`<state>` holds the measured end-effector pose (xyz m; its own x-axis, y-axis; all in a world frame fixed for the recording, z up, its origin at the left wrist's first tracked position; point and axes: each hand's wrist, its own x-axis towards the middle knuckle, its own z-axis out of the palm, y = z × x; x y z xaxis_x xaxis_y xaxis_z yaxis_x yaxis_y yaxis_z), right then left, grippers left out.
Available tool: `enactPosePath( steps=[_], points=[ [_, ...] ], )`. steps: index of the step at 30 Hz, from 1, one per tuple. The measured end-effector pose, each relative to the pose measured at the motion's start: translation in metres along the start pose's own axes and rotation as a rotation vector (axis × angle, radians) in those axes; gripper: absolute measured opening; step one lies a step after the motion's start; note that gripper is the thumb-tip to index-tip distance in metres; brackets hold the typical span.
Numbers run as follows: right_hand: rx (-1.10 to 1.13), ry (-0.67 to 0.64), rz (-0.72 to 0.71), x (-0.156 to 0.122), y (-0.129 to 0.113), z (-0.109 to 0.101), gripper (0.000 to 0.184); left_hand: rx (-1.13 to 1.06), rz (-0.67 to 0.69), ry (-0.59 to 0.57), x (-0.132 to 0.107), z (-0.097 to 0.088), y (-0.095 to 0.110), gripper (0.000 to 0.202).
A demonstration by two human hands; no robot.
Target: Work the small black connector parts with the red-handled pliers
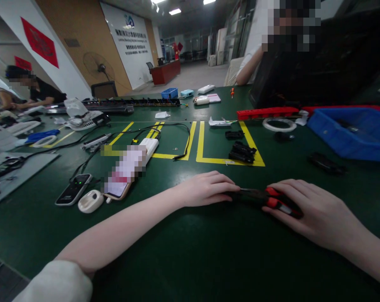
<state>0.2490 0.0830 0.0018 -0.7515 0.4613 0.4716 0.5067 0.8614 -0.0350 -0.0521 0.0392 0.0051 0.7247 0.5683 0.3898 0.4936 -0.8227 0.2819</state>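
My right hand point(318, 209) is closed round the red-and-black handles of a pair of pliers point(273, 203), whose jaws point left. Facing it, my left hand point(210, 189) is closed, fingertips together at a small dark piece by the jaws; that piece is too dark to name. Whether the jaws grip it cannot be made out. Behind my hands, black plastic parts point(241, 152) lie inside a yellow-taped square point(200, 142) on the green table point(183, 243). Another black part point(326, 163) rests farther right.
A phone point(125, 172) leans on a white power bank point(150, 149) at left, near an earbud case point(91, 201) and a black device point(74, 189). A blue bin point(350, 144) and red strip point(267, 113) stand at right. A person sits behind a large black panel point(318, 63).
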Motion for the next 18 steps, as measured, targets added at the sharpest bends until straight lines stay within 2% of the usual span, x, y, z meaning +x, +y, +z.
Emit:
enactPosePath(
  steps=[3,7,18],
  points=[
    [0.033,0.009,-0.031,0.001,-0.001,-0.002,0.028,0.039,0.003,0.01,0.0,-0.001,0.004,0.033],
    [0.018,-0.022,-0.057,0.0,-0.001,-0.003,0.033,0.086,-0.027,-0.053,-0.001,-0.002,0.011,0.032],
    [0.053,-0.062,-0.107,0.002,-0.006,-0.007,0.035,0.06,-0.253,-0.155,-0.003,-0.008,0.046,0.025]
  ],
)
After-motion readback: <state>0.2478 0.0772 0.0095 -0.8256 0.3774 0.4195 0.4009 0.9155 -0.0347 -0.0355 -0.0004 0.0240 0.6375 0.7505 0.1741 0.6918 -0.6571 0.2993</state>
